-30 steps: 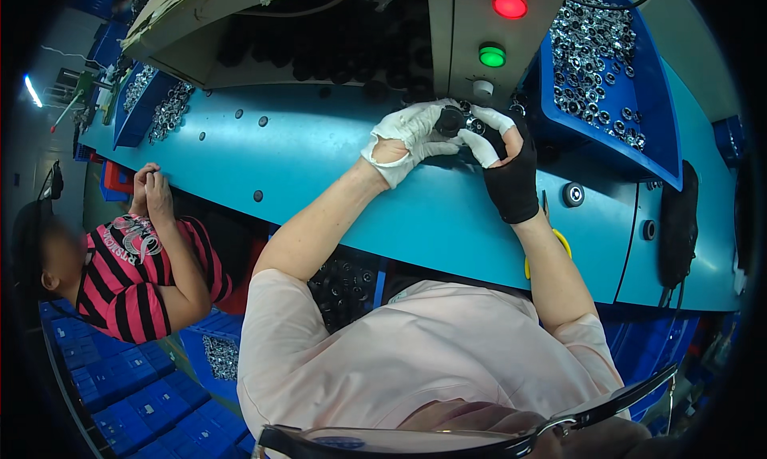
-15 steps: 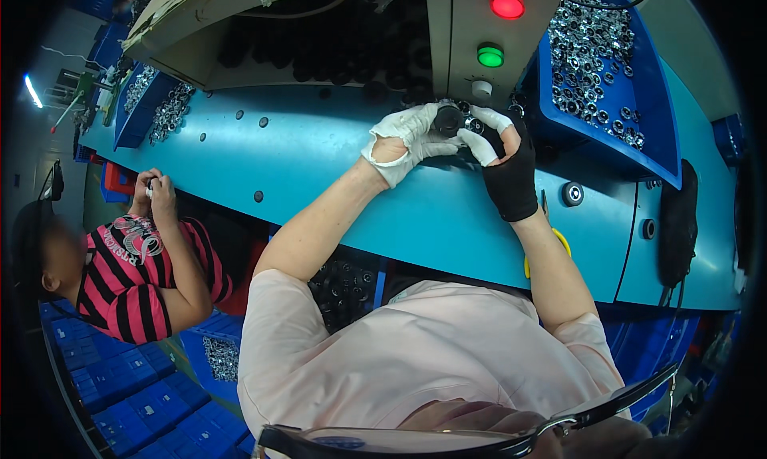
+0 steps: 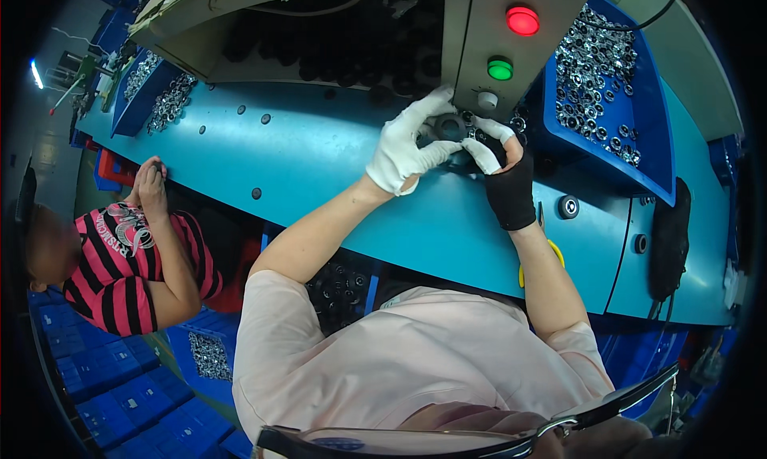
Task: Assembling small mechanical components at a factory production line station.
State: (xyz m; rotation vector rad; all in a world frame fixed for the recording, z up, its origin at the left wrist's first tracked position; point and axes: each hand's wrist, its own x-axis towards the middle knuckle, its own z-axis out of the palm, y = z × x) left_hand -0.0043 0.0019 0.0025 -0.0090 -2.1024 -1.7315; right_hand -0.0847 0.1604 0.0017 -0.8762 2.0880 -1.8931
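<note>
My left hand (image 3: pixel 403 147), in a white glove, curves its thumb and fingers around a black ring (image 3: pixel 451 127) above the bench, beneath the machine's front. More dark material shows in its palm, partly hidden by the fingers. My right hand (image 3: pixel 505 159) wears a black fingerless glove with white covers on the fingertips. Its thumb and forefinger close on a small shiny metal ring (image 3: pixel 471 131) right beside the black one. Whether the two parts touch cannot be made out.
A blue bin (image 3: pixel 671 167) of shiny metal rings stands at right. The machine panel (image 3: pixel 479 55) carries red and green lamps and a knob. Yellow-handled scissors (image 3: pixel 557 255) lie under my right forearm; black wheels (image 3: pixel 568 207) sit beyond. A co-worker (image 3: pixel 144 259) sits at left.
My left hand has turned, and its fingers have spread wider around the black ring. The right hand keeps its pinch. The co-worker's hands have come together, and the whole view has shifted slightly.
</note>
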